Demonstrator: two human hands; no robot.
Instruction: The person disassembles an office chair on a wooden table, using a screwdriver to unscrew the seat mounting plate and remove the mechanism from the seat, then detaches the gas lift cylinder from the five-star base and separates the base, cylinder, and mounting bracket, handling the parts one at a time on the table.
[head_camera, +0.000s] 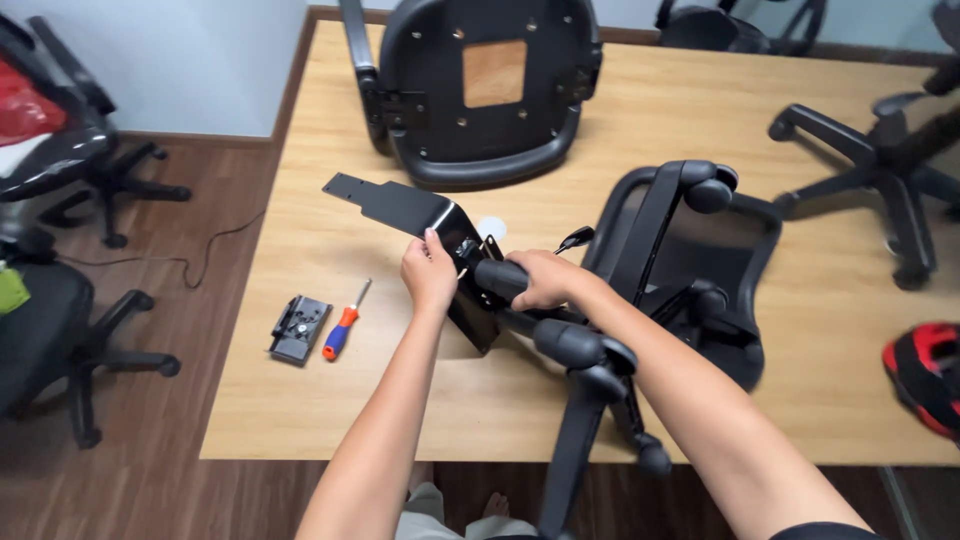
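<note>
While both hands clasp the black bracket (420, 212), a red-handled screwdriver (344, 326) lies beside.

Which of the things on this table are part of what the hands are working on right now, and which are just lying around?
In hand:
left hand on the black metal bracket
right hand gripping the black lever handle
chair backrest frame they join

Lying about:
screwdriver
small black plate
upturned chair seat
chair base
wooden table
</note>
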